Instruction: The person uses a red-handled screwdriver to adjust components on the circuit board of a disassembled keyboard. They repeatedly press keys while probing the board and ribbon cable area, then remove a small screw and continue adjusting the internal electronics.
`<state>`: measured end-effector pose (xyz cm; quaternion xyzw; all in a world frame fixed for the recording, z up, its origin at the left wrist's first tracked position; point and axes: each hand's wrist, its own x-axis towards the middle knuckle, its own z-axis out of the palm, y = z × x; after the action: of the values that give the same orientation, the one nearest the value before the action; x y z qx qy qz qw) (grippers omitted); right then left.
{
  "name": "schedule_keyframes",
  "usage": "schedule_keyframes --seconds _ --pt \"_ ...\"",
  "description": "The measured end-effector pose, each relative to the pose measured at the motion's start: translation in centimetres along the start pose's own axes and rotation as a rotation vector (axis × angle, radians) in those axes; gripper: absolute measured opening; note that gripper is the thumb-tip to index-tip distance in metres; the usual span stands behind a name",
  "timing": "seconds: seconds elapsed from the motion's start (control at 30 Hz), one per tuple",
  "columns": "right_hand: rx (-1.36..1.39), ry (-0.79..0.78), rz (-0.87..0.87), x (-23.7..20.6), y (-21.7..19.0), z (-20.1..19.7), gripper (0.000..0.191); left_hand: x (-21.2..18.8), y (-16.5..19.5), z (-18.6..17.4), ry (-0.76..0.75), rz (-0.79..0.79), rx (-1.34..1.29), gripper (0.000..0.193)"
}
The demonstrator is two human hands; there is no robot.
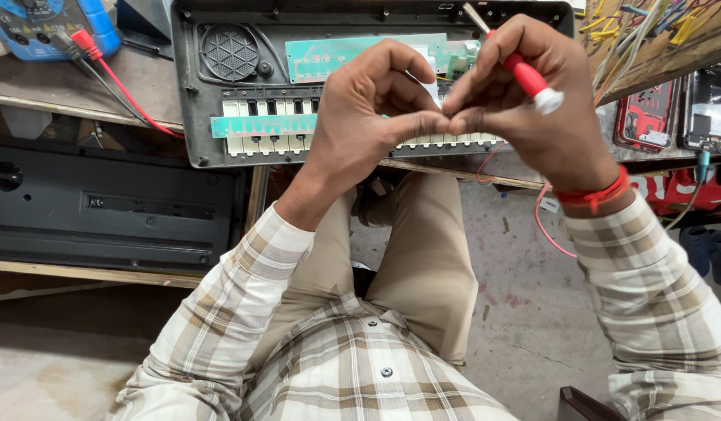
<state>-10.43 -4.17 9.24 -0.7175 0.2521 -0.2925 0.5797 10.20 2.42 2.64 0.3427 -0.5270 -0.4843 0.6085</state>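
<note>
Head view: right hand grips a red-handled screwdriver; left hand fingertips pinch something hidden.

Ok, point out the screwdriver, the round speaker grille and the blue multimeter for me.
screwdriver point(526, 76), head view, on its red handle in the right hand.
speaker grille point(230, 51), head view, middle of the round mesh.
multimeter point(40, 19), head view, on its blue casing at top left.

Even daylight — sharp, edges slightly bowed.
</note>
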Motion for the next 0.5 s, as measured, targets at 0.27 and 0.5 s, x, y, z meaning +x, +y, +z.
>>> schedule_keyframes --seconds 0.27,0.5 --pt "-0.860 0.015 -0.290 1.3 0.2 -3.2 0.025 0.3 -0.8 0.4 0.081 0.115 0.273 0.021" --pt "-1.297 0.032 -0.364 2.7 3.6 -8.7 0.019 0.3 -1.9 0.4 0.106 0.225 0.484 0.014"
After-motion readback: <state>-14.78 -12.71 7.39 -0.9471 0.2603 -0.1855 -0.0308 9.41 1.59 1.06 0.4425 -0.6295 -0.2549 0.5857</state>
